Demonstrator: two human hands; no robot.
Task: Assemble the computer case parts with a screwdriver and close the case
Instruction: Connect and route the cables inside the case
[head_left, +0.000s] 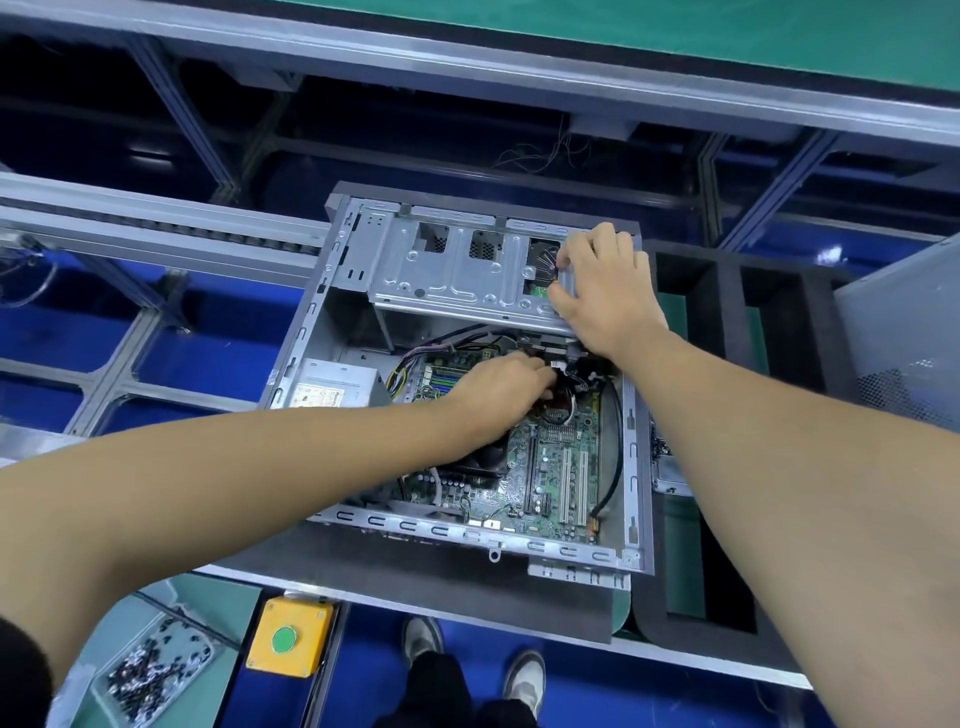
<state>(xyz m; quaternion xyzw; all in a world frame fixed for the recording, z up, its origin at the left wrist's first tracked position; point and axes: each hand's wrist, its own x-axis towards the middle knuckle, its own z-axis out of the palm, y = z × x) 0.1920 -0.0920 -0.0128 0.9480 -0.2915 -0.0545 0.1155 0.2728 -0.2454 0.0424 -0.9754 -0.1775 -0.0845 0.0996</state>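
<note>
We are still inside the open computer case (332, 322), which lies on its side on the dark surface (395, 577), its long axis running near to far with the drive end farthest from us. No screwdriver is in view, so this looks like cable and bracket work ahead of screwing. Our right hand (605, 291) is clenched on the right end of the metal drive cage (447, 270) at the far end. Our left hand (501, 392) reaches down among the black cables (576, 371) above the motherboard (556, 467); its grip seems pinched on a connector, though we cannot tell for sure. Next we judge the cage must seat flat, cables clear beneath it. Screws (150, 670) wait near left.
</note>
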